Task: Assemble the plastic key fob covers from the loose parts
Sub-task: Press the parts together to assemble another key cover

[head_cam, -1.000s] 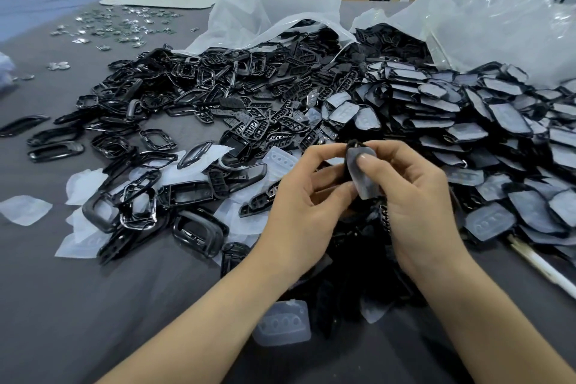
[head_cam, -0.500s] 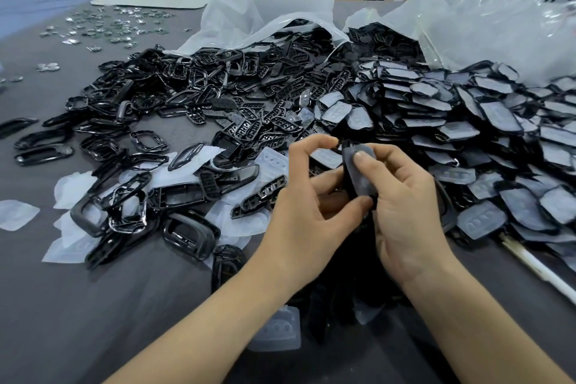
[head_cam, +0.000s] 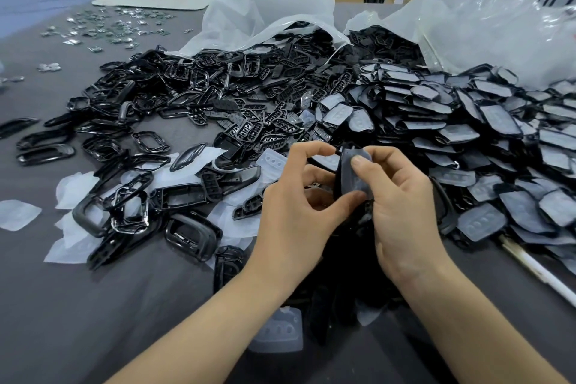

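Cover (head_cam: pixel 350 176) pinched by left hand (head_cam: pixel 299 215) and right hand (head_cam: pixel 405 212), white bag (head_cam: pixel 268 15), clear bag (head_cam: pixel 483 19) spilling black parts (head_cam: pixel 249 78)

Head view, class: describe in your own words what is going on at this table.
A person holds one black plastic key fob cover, with a translucent pad on it, in both hands. The left hand pinches its lower end; the right hand presses the pad with its thumb. Loose black plastic frames lie left on the grey table, a heap of pad-fitted covers right.
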Motion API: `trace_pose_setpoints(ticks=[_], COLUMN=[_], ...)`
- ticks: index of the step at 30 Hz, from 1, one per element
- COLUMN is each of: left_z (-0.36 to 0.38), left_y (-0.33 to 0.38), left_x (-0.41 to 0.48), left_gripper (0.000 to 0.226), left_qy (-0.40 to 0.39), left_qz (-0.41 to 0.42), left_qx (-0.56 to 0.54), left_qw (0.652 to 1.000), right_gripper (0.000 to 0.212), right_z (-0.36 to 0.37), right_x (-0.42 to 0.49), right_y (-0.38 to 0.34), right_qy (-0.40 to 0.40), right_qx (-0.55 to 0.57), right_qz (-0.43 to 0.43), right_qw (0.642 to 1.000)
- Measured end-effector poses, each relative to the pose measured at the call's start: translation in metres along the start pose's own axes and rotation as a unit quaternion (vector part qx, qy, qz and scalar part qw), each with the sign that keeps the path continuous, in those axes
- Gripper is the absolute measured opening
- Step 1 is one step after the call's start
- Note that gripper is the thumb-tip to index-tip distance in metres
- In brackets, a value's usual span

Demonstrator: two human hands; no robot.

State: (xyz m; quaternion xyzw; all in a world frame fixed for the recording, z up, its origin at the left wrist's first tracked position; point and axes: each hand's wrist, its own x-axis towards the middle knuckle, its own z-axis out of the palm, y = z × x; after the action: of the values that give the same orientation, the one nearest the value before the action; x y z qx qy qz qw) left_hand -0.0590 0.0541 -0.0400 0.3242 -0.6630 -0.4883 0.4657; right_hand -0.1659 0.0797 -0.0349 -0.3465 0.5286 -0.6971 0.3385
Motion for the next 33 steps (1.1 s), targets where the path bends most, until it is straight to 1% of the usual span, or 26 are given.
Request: trace_pose_setpoints(ticks=[3,6,8,11,13,21,24,26,30,33], left_z=[-0.0005,-0.0005,-0.0001,-0.0004,-0.0011,-0.001,-0.0006,-0.001,-0.0016,-0.0032], left_y=[-0.0015,-0.0021,-0.0029,-0.0058,-0.0067,-0.0067,-0.0078,-0.0078,-0.007,-0.0067], left_x=[0.0017,0.0014,0.001,0.0015,0.0015,0.0001,-0.0015,-0.0012,0.0008,0.0021], left_gripper=[0.046,0.046,0.045,0.042,0.041,0.037,0.035,0.032,0.025,0.025], left_qy=[-0.007,-0.022,-0.029,-0.036,-0.037,-0.029,-0.023,-0.01,0.011,0.013], left_qz=[-0.003,-0.008,-0.004,0.002,0.007,0.018,0.032,0.042,0.02,0.018], left_qx=[0.003,-0.005,-0.004,-0.002,-0.003,0.017,0.035,0.041,0.035,0.055], left_qw=[1.0,1.0,1.0,0.999,0.999,0.999,0.999,0.998,0.999,0.998], right_gripper=[0.014,0.007,0.01,0.022,0.025,0.025,0.025,0.023,0.021,0.02], right_z=[0.0007,-0.0005,-0.0016,-0.0027,-0.0033,-0.0019,-0.0033,-0.0028,-0.0002,0.0004], right_x=[-0.0006,0.0005,0.0019,0.0039,0.0041,0.0028,0.003,0.0024,-0.002,-0.0023], right_y=[0.0006,-0.0006,-0.0018,-0.0028,-0.0033,-0.0028,-0.0028,-0.0036,-0.0051,-0.0049], right_qy=[-0.005,-0.006,-0.004,0.007,0.008,0.021,0.029,0.022,-0.012,-0.026], right_qx=[-0.016,-0.015,-0.013,-0.021,-0.026,-0.025,-0.031,-0.05,-0.088,-0.087], right_qz=[-0.016,-0.005,0.006,0.012,0.013,0.013,0.005,-0.014,-0.063,-0.064], right_qw=[1.0,1.0,1.0,1.0,1.0,0.999,0.999,0.998,0.994,0.994])
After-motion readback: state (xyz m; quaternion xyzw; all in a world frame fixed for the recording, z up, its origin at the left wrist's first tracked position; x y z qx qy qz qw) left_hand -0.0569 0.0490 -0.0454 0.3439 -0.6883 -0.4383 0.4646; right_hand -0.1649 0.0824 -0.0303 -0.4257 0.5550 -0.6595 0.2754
